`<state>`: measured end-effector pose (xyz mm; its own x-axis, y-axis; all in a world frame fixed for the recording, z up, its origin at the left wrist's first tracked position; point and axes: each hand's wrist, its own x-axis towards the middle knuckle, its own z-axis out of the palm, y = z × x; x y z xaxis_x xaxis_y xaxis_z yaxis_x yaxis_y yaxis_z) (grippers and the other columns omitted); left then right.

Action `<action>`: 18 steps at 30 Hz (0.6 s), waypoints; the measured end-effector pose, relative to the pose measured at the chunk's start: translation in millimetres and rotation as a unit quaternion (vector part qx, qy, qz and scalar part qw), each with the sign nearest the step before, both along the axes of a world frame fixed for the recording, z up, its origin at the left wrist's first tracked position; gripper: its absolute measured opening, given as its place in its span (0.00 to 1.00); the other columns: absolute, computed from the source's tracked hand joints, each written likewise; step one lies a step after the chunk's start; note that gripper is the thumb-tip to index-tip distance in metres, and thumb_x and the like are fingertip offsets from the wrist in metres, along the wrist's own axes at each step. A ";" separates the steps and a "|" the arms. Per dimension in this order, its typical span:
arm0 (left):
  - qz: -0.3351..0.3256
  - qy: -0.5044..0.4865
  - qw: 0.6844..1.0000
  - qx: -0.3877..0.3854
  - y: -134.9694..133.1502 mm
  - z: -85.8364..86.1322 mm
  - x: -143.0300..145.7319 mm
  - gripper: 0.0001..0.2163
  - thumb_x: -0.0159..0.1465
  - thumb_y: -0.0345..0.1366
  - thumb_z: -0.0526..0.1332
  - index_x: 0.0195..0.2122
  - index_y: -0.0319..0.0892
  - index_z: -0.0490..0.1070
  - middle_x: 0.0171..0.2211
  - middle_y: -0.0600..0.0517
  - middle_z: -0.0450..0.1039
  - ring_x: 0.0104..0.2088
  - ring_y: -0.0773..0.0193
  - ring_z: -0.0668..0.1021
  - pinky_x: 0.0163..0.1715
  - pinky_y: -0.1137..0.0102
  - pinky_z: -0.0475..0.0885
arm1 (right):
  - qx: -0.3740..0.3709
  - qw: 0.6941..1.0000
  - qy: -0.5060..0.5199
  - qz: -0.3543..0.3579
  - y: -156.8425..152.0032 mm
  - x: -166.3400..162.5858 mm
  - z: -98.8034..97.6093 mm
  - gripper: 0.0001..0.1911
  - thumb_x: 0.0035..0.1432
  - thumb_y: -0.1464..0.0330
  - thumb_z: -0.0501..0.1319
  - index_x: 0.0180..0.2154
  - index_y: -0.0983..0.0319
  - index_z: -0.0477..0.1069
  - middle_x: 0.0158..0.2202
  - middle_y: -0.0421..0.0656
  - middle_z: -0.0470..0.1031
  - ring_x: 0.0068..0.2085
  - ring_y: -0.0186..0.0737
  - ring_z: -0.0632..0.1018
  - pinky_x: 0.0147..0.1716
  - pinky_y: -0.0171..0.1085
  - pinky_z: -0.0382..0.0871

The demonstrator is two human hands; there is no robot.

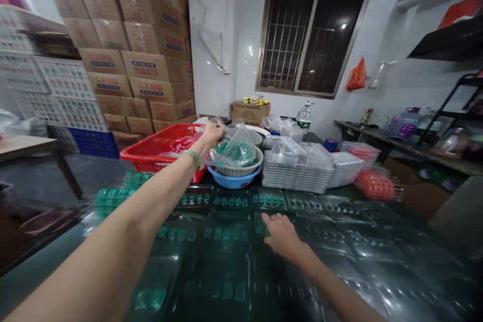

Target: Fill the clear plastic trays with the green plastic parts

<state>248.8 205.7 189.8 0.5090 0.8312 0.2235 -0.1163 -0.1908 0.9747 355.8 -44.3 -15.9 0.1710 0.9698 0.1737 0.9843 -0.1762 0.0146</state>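
Red characters and blue ovals with pale lettering marked the stacked cartons (145, 66) at the left wall, though blur and slant prevented a certain reading. A lone carton (251, 113) behind the basins bore small dark characters, likewise illegible, beneath yellow packets (256, 101); a water bottle (304, 119) carried a green label and a jug (409, 123) on the side counter a purple one (neither could be deciphered). The left hand (212, 133) was extended to a clear plastic bag (241, 136) of green pieces (237, 153), its fingers bent at the film; whether they pinched it could not be told. The bag sat in a grey colander (258, 162) nested in a blue basin (234, 182), between a red basket (136, 153) and stacked clear trays (290, 176). The right hand (279, 231) was over the laid-out trays (226, 219), fingers loosely bent, fingertips beside a green piece (260, 229); whether they touched it could not be determined. Those trays lay in close rows, leaving narrow margins between rims, and several held short lines of green pieces. Open floor (85, 173) separated the dark worktable (49, 259) from a side table (26, 145) at left. The left forearm covered part of the tray rows and the red basket's near side; the nearest trays were cut off by the lower border, and glare obscured contents at right.
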 end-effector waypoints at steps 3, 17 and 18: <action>-0.015 -0.037 0.997 -0.068 -13.7 7.8 -34.9 0.05 0.56 0.30 0.56 0.31 0.32 0.66 0.24 0.50 0.65 0.17 0.75 0.65 0.12 0.79 0.58 | 0.055 0.996 0.076 0.003 -6.0 -1.0 7.8 0.24 0.48 0.68 0.57 0.49 0.62 0.60 0.36 0.47 0.71 0.39 0.44 0.69 0.38 0.40 0.59; -0.145 -0.277 0.832 -0.459 -199.3 -127.5 -129.5 0.06 0.53 0.30 0.58 0.32 0.38 0.65 0.24 0.53 0.63 0.16 0.78 0.63 0.09 0.81 0.55 | 0.247 0.772 0.582 0.061 -47.0 -158.8 62.1 0.10 0.50 0.69 0.57 0.37 0.61 0.65 0.31 0.40 0.71 0.31 0.33 0.72 0.31 0.33 0.67; -0.133 -0.282 0.830 -0.463 -203.5 -134.0 -128.7 0.06 0.53 0.30 0.59 0.32 0.38 0.65 0.24 0.53 0.63 0.16 0.77 0.63 0.09 0.81 0.55 | 0.249 0.778 0.575 0.050 -50.4 -162.2 57.4 0.08 0.49 0.69 0.58 0.35 0.61 0.66 0.30 0.40 0.71 0.31 0.33 0.72 0.31 0.33 0.66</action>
